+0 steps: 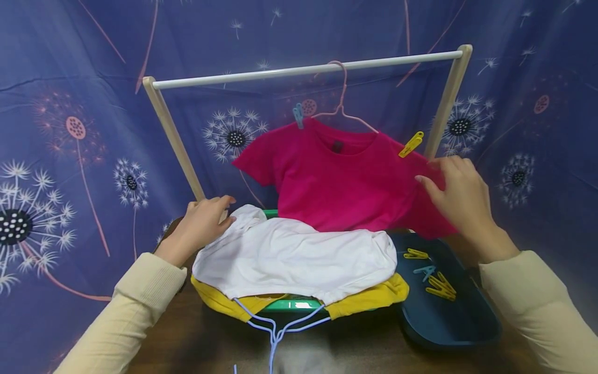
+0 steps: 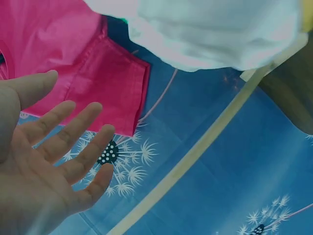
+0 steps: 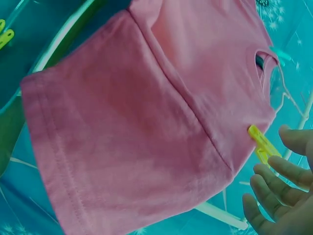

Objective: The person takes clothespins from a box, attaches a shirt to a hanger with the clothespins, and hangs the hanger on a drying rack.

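Observation:
A magenta T-shirt (image 1: pixel 345 187) hangs from a pink hanger (image 1: pixel 342 98) on the rack. A blue clothespin (image 1: pixel 298 115) sits at one shoulder and a yellow clothespin (image 1: pixel 411 145) at the other. My right hand (image 1: pixel 462 195) is beside the shirt's right-hand sleeve; in the right wrist view its fingers (image 3: pixel 274 191) are spread and hold nothing, just below that yellow clothespin. At the left end of a white garment (image 1: pixel 294 259) is my left hand (image 1: pixel 203 221), empty and with fingers apart in the left wrist view. A yellow garment (image 1: pixel 369 301) lies beneath the white one.
Lilac hangers (image 1: pixel 274 337) stick out from the two piled garments, which lie over a green basket (image 1: pixel 285 305). To the right, a dark blue tray (image 1: pixel 467 317) contains several yellow and blue clothespins. Behind, the rack's white bar (image 1: pixel 243 77) spans two wooden posts before a dandelion-print cloth.

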### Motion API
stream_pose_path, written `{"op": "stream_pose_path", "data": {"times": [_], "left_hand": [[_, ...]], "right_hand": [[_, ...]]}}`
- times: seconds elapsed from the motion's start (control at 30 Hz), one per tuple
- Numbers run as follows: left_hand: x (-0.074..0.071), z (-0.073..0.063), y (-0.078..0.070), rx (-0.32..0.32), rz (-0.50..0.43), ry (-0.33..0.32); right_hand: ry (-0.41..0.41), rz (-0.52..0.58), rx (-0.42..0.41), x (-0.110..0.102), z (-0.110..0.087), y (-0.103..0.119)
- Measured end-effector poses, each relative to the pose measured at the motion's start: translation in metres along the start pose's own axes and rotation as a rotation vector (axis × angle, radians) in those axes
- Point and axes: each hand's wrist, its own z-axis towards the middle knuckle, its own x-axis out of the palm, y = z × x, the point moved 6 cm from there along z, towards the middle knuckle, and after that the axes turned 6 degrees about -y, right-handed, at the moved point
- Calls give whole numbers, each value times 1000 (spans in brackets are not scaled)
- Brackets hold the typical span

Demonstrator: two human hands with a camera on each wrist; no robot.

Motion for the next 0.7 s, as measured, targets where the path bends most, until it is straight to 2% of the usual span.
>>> {"op": "stream_pose_path", "data": {"times": [0.2, 0.47, 0.7], "left_hand": [[7, -28, 6, 20, 11, -14], [16, -64, 8, 49, 35, -68], [21, -87, 5, 57, 72, -53]], "right_hand": [[73, -25, -40, 3, -16, 2], [183, -105, -141, 18, -44, -14], [232, -115, -207, 28, -71, -25]]}}
